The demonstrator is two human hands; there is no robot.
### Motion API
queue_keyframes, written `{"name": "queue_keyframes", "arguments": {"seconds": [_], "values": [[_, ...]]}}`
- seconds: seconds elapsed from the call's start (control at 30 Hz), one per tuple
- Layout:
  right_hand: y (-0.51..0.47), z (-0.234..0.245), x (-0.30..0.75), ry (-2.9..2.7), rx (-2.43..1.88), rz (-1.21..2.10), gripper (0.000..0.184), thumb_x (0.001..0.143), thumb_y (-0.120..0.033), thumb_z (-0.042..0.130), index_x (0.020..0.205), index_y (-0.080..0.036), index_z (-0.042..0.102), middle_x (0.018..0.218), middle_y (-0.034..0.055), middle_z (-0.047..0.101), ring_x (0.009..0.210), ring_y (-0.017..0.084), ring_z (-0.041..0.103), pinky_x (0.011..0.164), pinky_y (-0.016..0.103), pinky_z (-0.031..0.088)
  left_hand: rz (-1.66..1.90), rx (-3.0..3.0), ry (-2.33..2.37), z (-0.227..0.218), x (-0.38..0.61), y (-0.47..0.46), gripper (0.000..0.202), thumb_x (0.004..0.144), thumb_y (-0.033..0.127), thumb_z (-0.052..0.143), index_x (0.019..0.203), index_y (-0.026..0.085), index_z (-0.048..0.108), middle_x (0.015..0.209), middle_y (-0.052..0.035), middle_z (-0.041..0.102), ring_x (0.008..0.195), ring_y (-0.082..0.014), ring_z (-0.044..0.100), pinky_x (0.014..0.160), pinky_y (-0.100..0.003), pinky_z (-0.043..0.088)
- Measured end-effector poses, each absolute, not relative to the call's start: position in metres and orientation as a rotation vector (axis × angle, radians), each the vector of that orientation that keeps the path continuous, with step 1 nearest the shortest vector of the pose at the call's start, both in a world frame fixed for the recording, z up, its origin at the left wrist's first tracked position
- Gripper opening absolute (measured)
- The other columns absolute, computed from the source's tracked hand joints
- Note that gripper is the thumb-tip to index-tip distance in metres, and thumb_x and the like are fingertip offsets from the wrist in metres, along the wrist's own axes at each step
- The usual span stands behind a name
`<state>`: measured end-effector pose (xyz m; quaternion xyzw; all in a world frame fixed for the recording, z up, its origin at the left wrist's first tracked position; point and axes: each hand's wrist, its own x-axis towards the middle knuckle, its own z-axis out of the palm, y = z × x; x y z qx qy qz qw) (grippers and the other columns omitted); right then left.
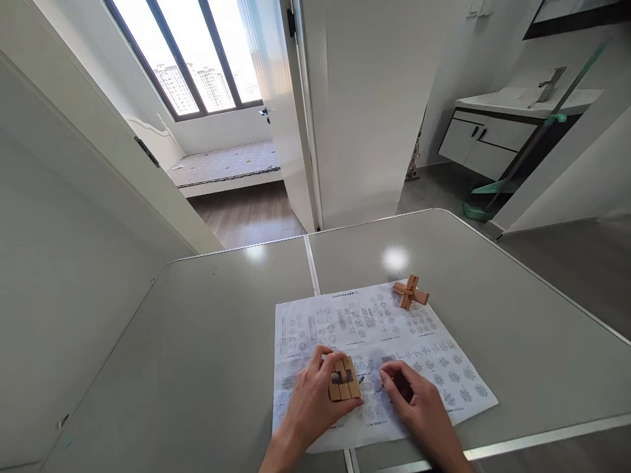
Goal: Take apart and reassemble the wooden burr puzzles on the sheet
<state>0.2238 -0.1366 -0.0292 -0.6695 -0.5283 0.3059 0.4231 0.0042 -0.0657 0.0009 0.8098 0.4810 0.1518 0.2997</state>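
Note:
My left hand (318, 387) grips a squarish wooden puzzle block (351, 387), fingers along its far side and thumb along its near edge. Light wooden bars make up the block, and a dark gap shows in its upper face. To the right, apart from the block, my right hand (411, 397) has thumb and forefinger pinched together; whether anything small is between them is hidden. Both hands are over a printed instruction sheet (325, 328) with many small diagrams. A cross-shaped wooden puzzle (411, 293) rests at the sheet's far right corner.
The sheet lies on a grey-green table (217, 355) with a pale seam (312, 266) and light edging. Beyond are an open door (276, 98), a bed (227, 164) under a window, and a white wall. A washbasin cabinet (486, 138) and a green-ended broom (476, 211) stand at right.

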Motion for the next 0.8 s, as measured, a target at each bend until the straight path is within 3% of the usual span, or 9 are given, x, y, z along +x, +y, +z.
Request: {"name": "queue_keyframes", "arguments": {"seconds": [0.17,0.33,0.47,0.6,0.8], "values": [[-0.137,-0.031,0.224,-1.329,-1.679,0.757,0.039,0.101,-0.058,0.055,0.089,-0.024,0.071,0.078,0.0025,0.075,0.063,0.020,0.067,0.064,0.028,0.057,0.379,2.147,1.282,-0.003,0.004,-0.066,0.066,0.071,0.042,0.092,0.128,0.031,0.061,0.131,-0.0063,0.061,0.103,-0.0298,0.071,0.085,-0.043,0.060],[-0.137,-0.034,0.225,-1.374,-1.679,0.762,0.035,0.103,-0.054,0.054,0.092,-0.024,0.070,0.081,0.0035,0.075,0.067,0.021,0.069,0.066,0.029,0.057,0.373,2.133,1.261,-0.003,-0.002,-0.067,0.078,0.072,0.036,0.092,0.141,0.032,0.054,0.142,-0.0082,0.059,0.111,-0.0317,0.070,0.090,-0.043,0.060],[-0.138,-0.031,0.227,-1.485,-1.650,0.795,0.027,0.103,-0.049,0.056,0.100,-0.025,0.069,0.087,0.0030,0.074,0.070,0.021,0.069,0.068,0.030,0.058,0.363,2.079,1.305,-0.004,-0.012,-0.069,0.078,0.076,0.031,0.090,0.144,0.032,0.051,0.144,-0.0082,0.058,0.089,-0.0240,0.071,0.082,-0.041,0.061],[-0.139,-0.025,0.223,-1.609,-1.568,0.864,0.019,0.102,-0.039,0.060,0.116,-0.028,0.065,0.112,0.0057,0.071,0.079,0.020,0.072,0.076,0.031,0.060,0.390,1.961,1.312,-0.003,-0.021,-0.068,0.069,0.073,0.028,0.091,0.134,0.031,0.059,0.140,-0.0069,0.057,0.080,-0.0177,0.065,0.081,-0.038,0.060],[-0.130,-0.019,0.214,-1.762,-1.514,0.935,0.052,0.092,-0.021,0.064,0.142,-0.032,0.052,0.153,0.0096,0.053,0.089,0.020,0.074,0.088,0.037,0.063,0.598,1.557,1.123,0.008,-0.033,-0.064,0.069,0.074,0.046,0.092,0.135,0.028,0.065,0.139,-0.0107,0.056,0.090,-0.0187,0.064,0.078,-0.031,0.057]]}}
